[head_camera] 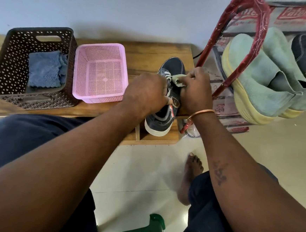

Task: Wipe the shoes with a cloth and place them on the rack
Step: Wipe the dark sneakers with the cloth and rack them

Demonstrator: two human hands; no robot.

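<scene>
Head view: wiping the shoe on the desk

The shoe [170,67] stood on the desk [153,51], near the rack [259,38]. The left grip [146,93] held it at the laces. The right grip [196,88] pinched the cloth [178,80] against its upper. It seemed best to keep the shoe steady and wipe with short strokes. Green shoes [252,78] already crowded the rack's near end.

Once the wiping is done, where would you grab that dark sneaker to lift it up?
Probably the heel collar, from the near side and above. The dark sneaker lies sole down, toe pointing away, so its open heel faces the person; pinching that rim gives a firm grip. The left hand holds its middle and the right hand holds the cloth at the laces.
</scene>
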